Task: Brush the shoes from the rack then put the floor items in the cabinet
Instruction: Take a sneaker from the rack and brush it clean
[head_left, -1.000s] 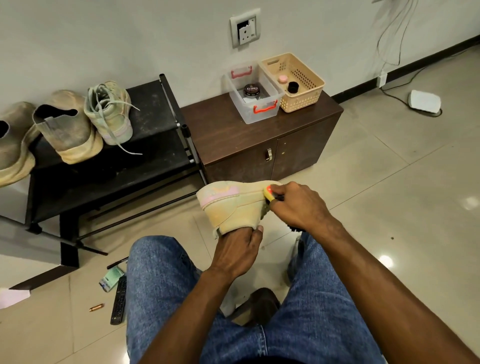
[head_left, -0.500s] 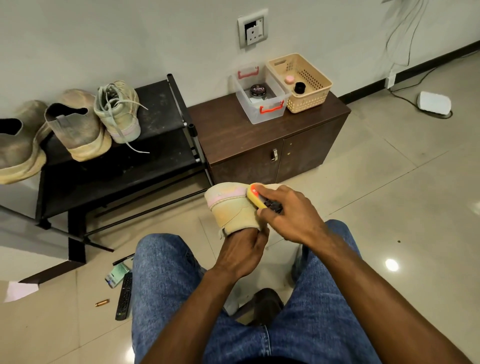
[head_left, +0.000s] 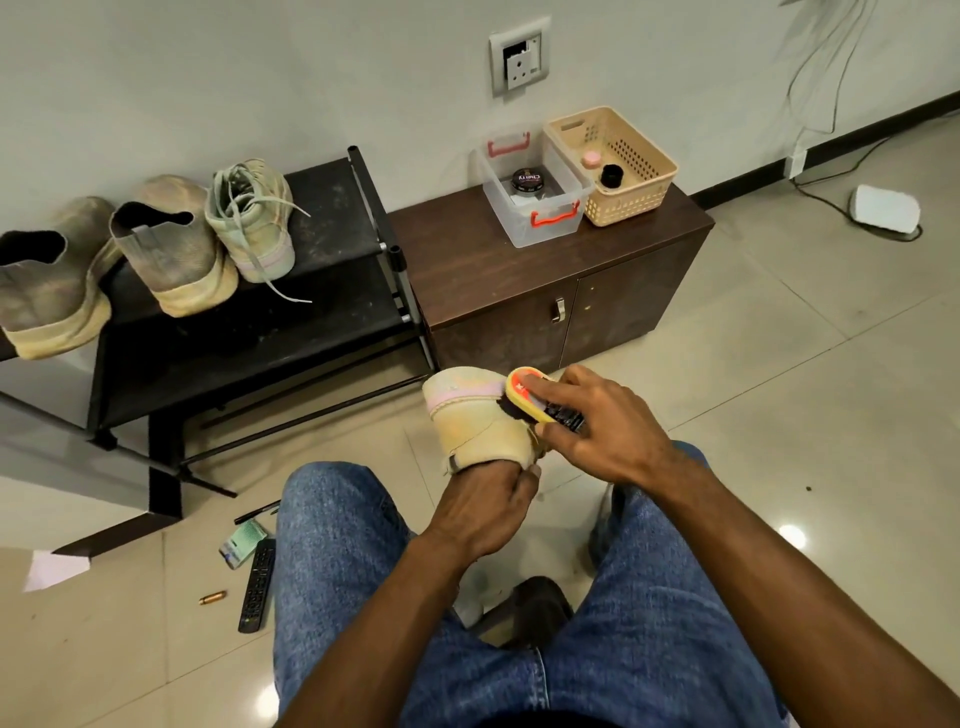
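brush (head_left: 540, 400) moved toeward; three shoes (head_left: 171, 249) racked.

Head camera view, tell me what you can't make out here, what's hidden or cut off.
- Left hand: its fingers are inside the shoe, out of sight.
- Brush: the right hand covers most of it; bristles barely show.
- Leftmost boot: cut off by the frame's left edge.
- Cabinet: doors closed, contents hidden.
- Green packet on the floor: print too small to read.
- Dark object between the knees: unidentifiable.
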